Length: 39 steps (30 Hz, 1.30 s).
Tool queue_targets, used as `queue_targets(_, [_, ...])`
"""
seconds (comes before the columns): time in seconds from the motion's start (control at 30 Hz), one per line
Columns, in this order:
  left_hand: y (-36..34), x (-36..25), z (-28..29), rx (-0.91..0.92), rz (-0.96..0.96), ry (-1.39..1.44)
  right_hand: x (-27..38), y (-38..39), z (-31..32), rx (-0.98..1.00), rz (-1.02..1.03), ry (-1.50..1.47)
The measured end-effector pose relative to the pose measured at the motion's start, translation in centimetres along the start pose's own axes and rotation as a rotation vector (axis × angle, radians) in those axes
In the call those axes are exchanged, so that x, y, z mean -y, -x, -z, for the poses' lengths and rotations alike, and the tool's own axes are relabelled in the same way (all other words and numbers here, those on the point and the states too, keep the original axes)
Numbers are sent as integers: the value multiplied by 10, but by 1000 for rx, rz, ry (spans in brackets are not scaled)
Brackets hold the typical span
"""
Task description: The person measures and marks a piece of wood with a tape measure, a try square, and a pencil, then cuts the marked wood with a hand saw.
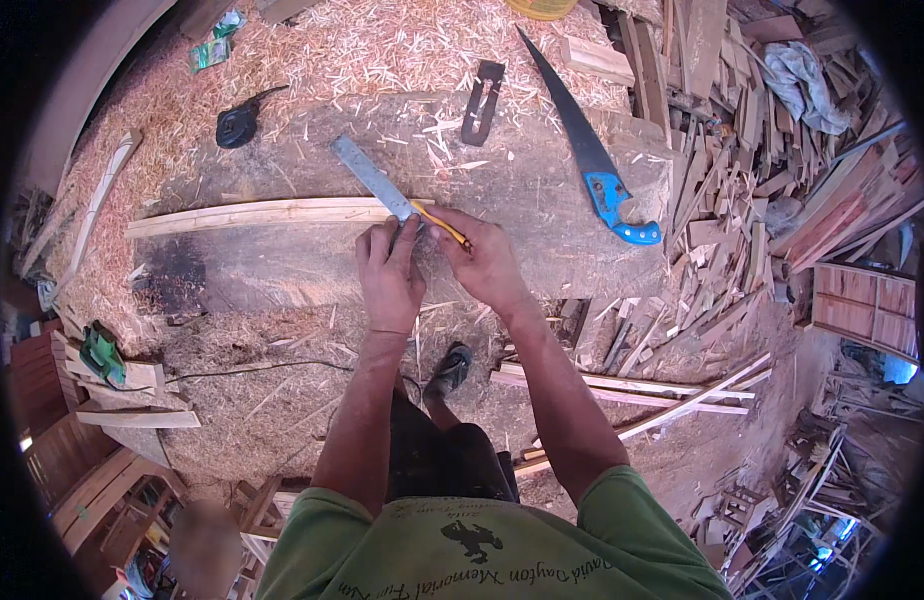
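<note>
A curved pale wooden strip (272,213) lies along the thick workbench plank, its right end at my hands. Across that end rests the wide metal blade of what looks like a try square (365,174), its near end mostly hidden by fingers. My left hand (392,280) is closed at that near end, pressing it against the strip. Between the fingers of my right hand (489,262) is a yellow pencil (444,224), its tip beside the blade at the strip's end.
On the plank (312,265) are a blue-handled handsaw (592,150) at the right and a dark slotted plane-like block (482,103). A black tape measure (239,125) sits at the back left among wood shavings. Offcuts (722,220) pile up at the right; long strips (672,395) lie on the floor.
</note>
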<state>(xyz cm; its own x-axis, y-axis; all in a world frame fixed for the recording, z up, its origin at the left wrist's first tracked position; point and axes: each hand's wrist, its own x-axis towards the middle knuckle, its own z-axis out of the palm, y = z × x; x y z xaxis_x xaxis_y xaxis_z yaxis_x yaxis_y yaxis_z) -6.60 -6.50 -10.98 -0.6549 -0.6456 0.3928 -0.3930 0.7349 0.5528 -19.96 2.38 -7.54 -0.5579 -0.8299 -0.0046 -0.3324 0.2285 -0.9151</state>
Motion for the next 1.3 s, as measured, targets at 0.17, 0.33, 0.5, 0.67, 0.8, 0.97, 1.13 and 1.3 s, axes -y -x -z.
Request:
queue_targets(0.17, [1, 5, -2, 3, -3, -16, 9, -7, 13, 101, 5, 92])
queue_targets(0.33, [2, 5, 0, 13, -10, -14, 13, 6, 38, 119, 167, 253])
queue_targets(0.5, [0, 2, -1, 12, -7, -8, 19, -17, 23, 101, 15, 219])
queue_targets(0.67, [0, 3, -2, 4, -9, -11, 7, -8, 22, 115, 102, 184])
queue_targets(0.8, [2, 5, 3, 15, 3, -18, 33, 19, 53, 378, -9, 515])
queue_targets(0.97, [-2, 1, 1, 16, -9, -8, 13, -7, 25, 78, 89, 201])
queue_targets(1.13, [-5, 1, 0, 18, -39, -14, 4, -12, 16, 94, 92, 185])
queue_targets(1.3, [-3, 5, 6, 35, -30, -32, 41, 19, 53, 263, -38, 387])
